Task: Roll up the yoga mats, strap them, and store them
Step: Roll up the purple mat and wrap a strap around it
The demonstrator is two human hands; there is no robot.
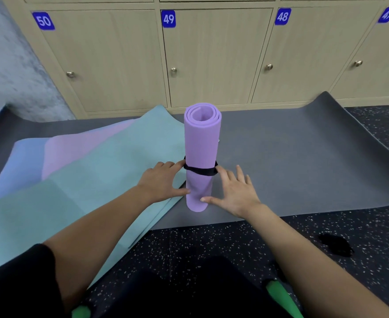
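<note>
A rolled purple yoga mat [201, 143] stands upright on a flat grey mat [292, 157]. A black strap [200, 171] circles the roll near its lower third. My left hand [163, 180] touches the roll's left side with fingers spread, forefinger at the strap and thumb lower down. My right hand [237, 191] is on the roll's right side, fingers apart, thumb against its base. Neither hand is closed around the roll. To the left lie unrolled mats: a teal mat [85, 180] on top, a pink mat [74, 148] and a blue mat [17, 161] under it.
Closed wooden lockers numbered 50 to 47 [211, 60] line the back wall, each with a metal knob. A second black strap [335, 245] lies on the speckled dark floor at the right. A grey concrete wall [10, 65] rises at the left.
</note>
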